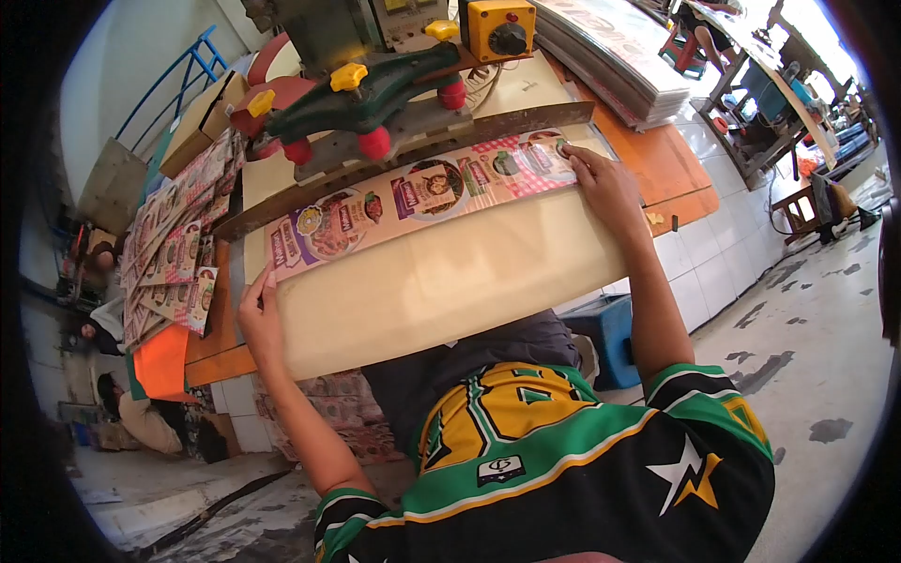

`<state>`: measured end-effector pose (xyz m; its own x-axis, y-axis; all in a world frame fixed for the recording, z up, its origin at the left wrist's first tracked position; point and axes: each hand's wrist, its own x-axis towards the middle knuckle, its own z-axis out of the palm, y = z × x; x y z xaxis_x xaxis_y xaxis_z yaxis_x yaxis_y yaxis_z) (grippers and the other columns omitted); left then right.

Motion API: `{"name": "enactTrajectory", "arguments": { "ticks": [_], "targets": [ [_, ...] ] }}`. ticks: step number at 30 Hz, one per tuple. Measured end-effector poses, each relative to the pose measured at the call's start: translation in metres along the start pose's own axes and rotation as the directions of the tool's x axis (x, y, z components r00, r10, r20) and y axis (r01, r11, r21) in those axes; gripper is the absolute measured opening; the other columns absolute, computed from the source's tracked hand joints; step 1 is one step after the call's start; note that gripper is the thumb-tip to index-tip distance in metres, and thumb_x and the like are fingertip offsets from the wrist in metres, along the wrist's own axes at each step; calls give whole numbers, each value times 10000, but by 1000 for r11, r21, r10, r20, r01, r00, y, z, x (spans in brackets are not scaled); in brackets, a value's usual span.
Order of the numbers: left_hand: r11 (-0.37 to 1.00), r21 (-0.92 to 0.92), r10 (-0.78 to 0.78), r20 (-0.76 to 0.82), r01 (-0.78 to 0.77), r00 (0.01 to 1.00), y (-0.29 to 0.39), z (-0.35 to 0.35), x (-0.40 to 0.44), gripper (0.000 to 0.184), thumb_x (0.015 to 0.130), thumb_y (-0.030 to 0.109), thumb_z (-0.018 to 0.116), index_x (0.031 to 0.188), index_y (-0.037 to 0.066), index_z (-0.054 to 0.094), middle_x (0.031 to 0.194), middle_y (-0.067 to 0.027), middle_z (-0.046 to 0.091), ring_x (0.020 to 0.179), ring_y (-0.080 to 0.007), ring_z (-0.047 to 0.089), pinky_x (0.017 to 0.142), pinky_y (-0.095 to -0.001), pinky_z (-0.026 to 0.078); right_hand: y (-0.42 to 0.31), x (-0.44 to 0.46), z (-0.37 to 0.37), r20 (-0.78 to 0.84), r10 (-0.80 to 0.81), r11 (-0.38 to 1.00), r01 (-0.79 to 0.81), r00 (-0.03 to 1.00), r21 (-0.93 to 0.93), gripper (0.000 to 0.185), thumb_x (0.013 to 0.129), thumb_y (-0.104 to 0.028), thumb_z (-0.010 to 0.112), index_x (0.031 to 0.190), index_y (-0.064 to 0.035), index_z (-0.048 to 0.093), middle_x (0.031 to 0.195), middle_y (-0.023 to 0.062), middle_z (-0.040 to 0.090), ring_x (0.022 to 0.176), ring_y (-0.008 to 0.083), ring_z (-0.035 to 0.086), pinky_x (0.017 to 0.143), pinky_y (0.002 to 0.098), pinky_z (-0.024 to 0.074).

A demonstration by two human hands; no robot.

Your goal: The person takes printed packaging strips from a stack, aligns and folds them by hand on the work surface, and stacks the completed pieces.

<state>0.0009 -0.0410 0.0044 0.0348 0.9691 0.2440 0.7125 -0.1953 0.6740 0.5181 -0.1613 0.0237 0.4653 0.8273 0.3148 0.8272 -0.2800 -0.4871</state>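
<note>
A long printed strip (pixel 432 192) with food pictures lies on a cream board (pixel 441 272), along a metal rail (pixel 282 218) under the machine. At the strip's left end, my left hand (pixel 261 324) pinches its lower corner between thumb and finger. My right hand (pixel 601 183) is at the right end, with its thumb and fingertips closed on the strip's edge. Above the strip stands a dark green machine head (pixel 380 89) with red rollers (pixel 374 143) and yellow knobs (pixel 348 77).
Printed sheets (pixel 174 249) are heaped at the left beside an orange sheet (pixel 161 361). Flat boards are stacked (pixel 610 56) at the back right. A yellow control box (pixel 502 30) sits on the machine. A blue stool (pixel 610 342) stands below. People (pixel 145 413) are at the far left.
</note>
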Motion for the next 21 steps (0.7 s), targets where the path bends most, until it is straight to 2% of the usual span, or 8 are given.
{"name": "enactTrajectory", "arguments": {
  "ticks": [5,8,14,21],
  "targets": [
    [996,-79,50,-29,-52,998,-3,4,2,313,1033,229,570,1286,90,689,960,-99,647,844,-192,585,798,-317,476,0,-5,5,-83,-8,1000,8,997,6,302,999,-343,537,1164,-189,739,1033,148,731,972,358,672,864,438,505],
    [999,-21,27,-31,-28,999,2,4,0,314,1025,235,585,1279,84,693,972,-107,653,858,-195,594,805,-317,477,2,-5,7,-99,-10,1000,11,995,3,302,1000,-342,534,1154,-186,742,1034,145,730,977,353,669,872,437,498],
    [995,16,103,-54,-102,993,1,3,1,316,1020,247,595,1271,86,698,971,-108,656,863,-198,602,811,-323,480,6,-4,8,-88,-12,1000,12,996,-4,306,998,-342,535,1149,-175,744,1021,159,728,969,357,668,866,446,492],
    [995,67,77,-58,-73,995,4,2,0,309,1020,231,592,1273,86,695,912,-105,621,798,-194,565,766,-332,471,5,-3,8,-75,0,1000,0,997,1,301,991,-337,546,1156,-181,743,1018,166,727,960,362,667,864,448,495]
  ]
}}
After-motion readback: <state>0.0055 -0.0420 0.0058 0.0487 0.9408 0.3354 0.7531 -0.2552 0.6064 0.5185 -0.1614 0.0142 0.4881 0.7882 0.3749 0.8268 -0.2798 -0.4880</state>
